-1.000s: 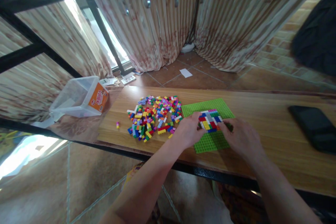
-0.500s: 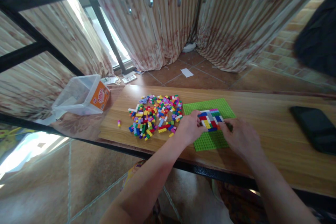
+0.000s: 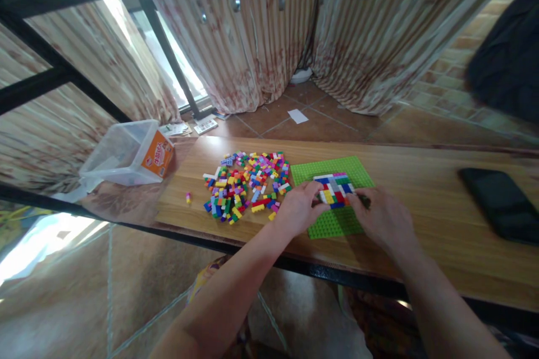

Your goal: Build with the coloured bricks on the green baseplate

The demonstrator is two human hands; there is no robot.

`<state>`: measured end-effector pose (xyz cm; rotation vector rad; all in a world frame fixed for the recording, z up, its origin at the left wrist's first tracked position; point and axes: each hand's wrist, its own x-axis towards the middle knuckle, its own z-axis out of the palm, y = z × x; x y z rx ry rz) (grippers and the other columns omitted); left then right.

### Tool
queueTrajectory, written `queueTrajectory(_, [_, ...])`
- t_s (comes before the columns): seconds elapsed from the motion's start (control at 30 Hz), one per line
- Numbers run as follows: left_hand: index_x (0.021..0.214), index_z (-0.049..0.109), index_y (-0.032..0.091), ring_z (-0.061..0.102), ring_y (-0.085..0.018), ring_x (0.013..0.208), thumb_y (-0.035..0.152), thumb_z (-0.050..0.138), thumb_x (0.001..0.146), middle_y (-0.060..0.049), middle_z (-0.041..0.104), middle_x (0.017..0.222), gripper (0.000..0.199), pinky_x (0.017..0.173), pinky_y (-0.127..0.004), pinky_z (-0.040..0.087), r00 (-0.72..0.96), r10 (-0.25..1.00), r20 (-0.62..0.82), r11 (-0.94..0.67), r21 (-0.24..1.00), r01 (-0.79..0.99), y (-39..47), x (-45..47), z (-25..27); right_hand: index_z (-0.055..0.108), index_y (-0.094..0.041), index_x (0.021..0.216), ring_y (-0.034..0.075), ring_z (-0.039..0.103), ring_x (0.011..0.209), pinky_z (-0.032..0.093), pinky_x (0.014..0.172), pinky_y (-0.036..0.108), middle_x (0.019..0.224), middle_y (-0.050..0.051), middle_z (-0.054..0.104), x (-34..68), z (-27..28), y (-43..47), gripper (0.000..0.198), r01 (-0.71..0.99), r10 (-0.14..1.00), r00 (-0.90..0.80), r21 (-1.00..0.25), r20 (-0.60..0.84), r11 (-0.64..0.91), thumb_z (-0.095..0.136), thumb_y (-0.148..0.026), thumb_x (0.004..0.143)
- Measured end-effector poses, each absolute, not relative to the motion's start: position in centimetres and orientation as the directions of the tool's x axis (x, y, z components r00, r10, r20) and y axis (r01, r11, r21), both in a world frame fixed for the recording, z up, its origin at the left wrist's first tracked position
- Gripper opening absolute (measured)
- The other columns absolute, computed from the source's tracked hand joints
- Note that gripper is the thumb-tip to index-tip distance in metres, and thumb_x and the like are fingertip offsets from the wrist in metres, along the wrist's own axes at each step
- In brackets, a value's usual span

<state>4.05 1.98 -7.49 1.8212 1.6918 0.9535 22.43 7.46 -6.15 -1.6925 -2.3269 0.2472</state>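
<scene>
A flat block of joined toy bricks [image 3: 334, 188] in blue, white, red, yellow and green sits over the green studded baseplate [image 3: 332, 226]. My left hand [image 3: 300, 205] grips its left edge, thumb at the near side and fingers behind. On the opposite edge, my right hand [image 3: 381, 214] pinches the block between thumb and fingers. Whether the block is pressed onto the baseplate or held just above it, I cannot tell. Left of the baseplate spreads a pile of loose bricks [image 3: 240, 185] in many colours.
The wooden table [image 3: 438, 235] carries a black phone [image 3: 501, 202] at the right. A small pink and yellow brick piece [image 3: 188, 197] lies apart at the left. Beyond the table's left end stands a clear plastic bin [image 3: 122, 154] with an orange label. Curtains hang behind.
The whole view has shifted slightly, so everything appears a little further left. Both hands keep their hold on the brick block, with barely any movement relative to the baseplate.
</scene>
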Motion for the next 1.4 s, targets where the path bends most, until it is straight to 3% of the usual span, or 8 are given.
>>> queueTrajectory(0.23, [0.112, 0.061, 0.016, 0.061, -0.020, 0.108, 0.026, 0.061, 0.090, -0.008, 0.063, 0.113, 0.025, 0.096, -0.033, 0.051, 0.061, 0.975, 0.212, -0.181, 0.610, 0.771, 1.1, 4.3, -7.3, 0.071, -0.016, 0.098, 0.026, 0.063, 0.090, 0.047, 0.078, 0.037, 0.097, 0.013, 0.068, 22.3, -6.1, 7.3, 0.041, 0.900, 0.947, -0.295, -0.295, 0.129, 0.321, 0.041, -0.044, 0.092])
queueTrajectory(0.33, [0.120, 0.056, 0.014, 0.059, -0.022, 0.114, 0.028, 0.057, 0.093, -0.011, 0.059, 0.123, 0.031, 0.100, -0.034, 0.049, 0.077, 0.981, 0.178, -0.160, 0.514, 0.843, 0.5, 5.2, -7.1, 0.071, -0.016, 0.097, 0.026, 0.062, 0.088, 0.047, 0.078, 0.038, 0.095, 0.013, 0.068, 22.2, -6.2, 7.3, 0.041, 0.901, 0.943, -0.298, -0.283, 0.145, 0.328, 0.040, -0.043, 0.092])
queueTrajectory(0.5, [0.129, 0.047, 0.004, 0.057, -0.028, 0.117, 0.032, 0.062, 0.090, -0.021, 0.052, 0.130, 0.050, 0.098, -0.035, 0.050, 0.072, 0.983, 0.170, -0.123, 0.314, 0.941, -0.2, 6.8, -7.4, 0.070, -0.014, 0.096, 0.027, 0.062, 0.088, 0.046, 0.079, 0.038, 0.094, 0.014, 0.068, 21.9, -6.1, 7.2, 0.041, 0.915, 0.943, -0.305, -0.232, 0.133, 0.329, 0.039, -0.041, 0.093])
queueTrajectory(0.67, [0.117, 0.053, 0.003, 0.060, -0.028, 0.107, 0.034, 0.059, 0.091, -0.021, 0.053, 0.122, 0.041, 0.089, -0.036, 0.053, 0.101, 0.982, 0.162, -0.134, 0.202, 0.970, -0.3, 7.7, -7.4, 0.069, -0.013, 0.094, 0.027, 0.062, 0.089, 0.046, 0.079, 0.038, 0.095, 0.016, 0.067, 21.8, -6.2, 7.1, 0.040, 0.917, 0.938, -0.315, -0.210, 0.145, 0.340, 0.039, -0.040, 0.093])
queueTrajectory(0.83, [0.114, 0.055, 0.005, 0.060, -0.027, 0.101, 0.035, 0.059, 0.091, -0.016, 0.056, 0.115, 0.038, 0.084, -0.036, 0.054, 0.084, 0.986, 0.145, -0.123, 0.280, 0.952, -0.2, 7.5, -7.0, 0.070, -0.015, 0.094, 0.029, 0.063, 0.086, 0.045, 0.072, 0.039, 0.094, 0.016, 0.068, 22.1, -6.4, 7.5, 0.041, 0.921, 0.944, -0.309, -0.209, 0.119, 0.328, 0.040, -0.043, 0.091])
queueTrajectory(1.03, [0.124, 0.048, 0.005, 0.053, -0.027, 0.119, 0.032, 0.059, 0.090, -0.018, 0.053, 0.126, 0.045, 0.102, -0.037, 0.047, 0.133, 0.971, 0.196, -0.209, 0.439, 0.874, 0.0, 6.0, -7.1, 0.070, -0.018, 0.096, 0.030, 0.065, 0.079, 0.043, 0.064, 0.039, 0.093, 0.017, 0.069, 22.4, -6.2, 7.7, 0.051, 0.953, 0.963, -0.270, -0.144, 0.009, 0.268, 0.032, -0.051, 0.092])
queueTrajectory(1.13, [0.123, 0.049, 0.008, 0.053, -0.026, 0.119, 0.030, 0.058, 0.089, -0.017, 0.053, 0.126, 0.041, 0.104, -0.038, 0.047, 0.138, 0.969, 0.207, -0.226, 0.497, 0.838, 0.1, 5.6, -7.1, 0.070, -0.018, 0.097, 0.030, 0.065, 0.074, 0.043, 0.062, 0.039, 0.089, 0.016, 0.070, 22.5, -6.4, 7.8, 0.051, 0.956, 0.965, -0.262, -0.134, 0.017, 0.262, 0.032, -0.052, 0.091])
queueTrajectory(1.4, [0.106, 0.064, 0.017, 0.060, -0.020, 0.103, 0.012, 0.045, 0.087, -0.009, 0.064, 0.108, 0.027, 0.091, -0.033, 0.053, -0.117, 0.964, 0.239, -0.026, 0.522, 0.853, 0.4, 1.7, -5.5, 0.072, -0.020, 0.097, 0.031, 0.065, 0.071, 0.044, 0.059, 0.040, 0.084, 0.016, 0.070, 22.6, -6.1, 8.1, 0.052, 0.960, 0.975, -0.221, -0.183, -0.028, 0.212, 0.035, -0.056, 0.089])
